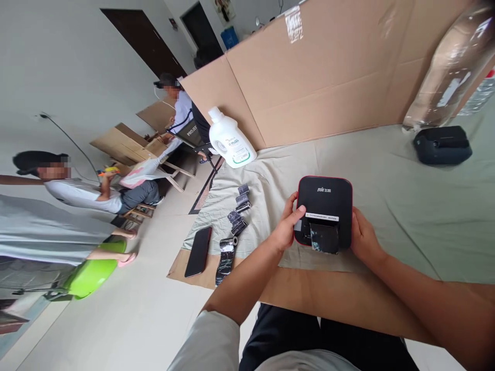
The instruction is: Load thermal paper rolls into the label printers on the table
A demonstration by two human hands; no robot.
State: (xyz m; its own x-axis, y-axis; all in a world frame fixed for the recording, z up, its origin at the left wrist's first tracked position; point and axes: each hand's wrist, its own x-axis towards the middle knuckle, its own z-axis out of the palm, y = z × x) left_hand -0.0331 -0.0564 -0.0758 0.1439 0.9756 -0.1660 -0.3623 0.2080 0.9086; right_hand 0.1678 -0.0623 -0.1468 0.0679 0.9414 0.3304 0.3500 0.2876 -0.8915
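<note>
Between my two hands is a black label printer (324, 198) with a red edge and a white strip across its top. A piece of shiny black film (325, 238) sticks out of its near side. My left hand (288, 224) grips the printer's left side, thumb on the top face. Along the right side my right hand (365, 237) is closed against it, its fingertips partly hidden. To the left lie several small rolls of black film (240, 226), a longer unrolled roll (226, 257) and a black phone (198, 252).
A white detergent bottle (232, 139) stands at the table's far left corner, before an upright cardboard panel (325, 77). A black device (443, 146) and a large clear bottle (448, 67) are at the right. Other people sit and stand at the left, by a green basin (96, 270).
</note>
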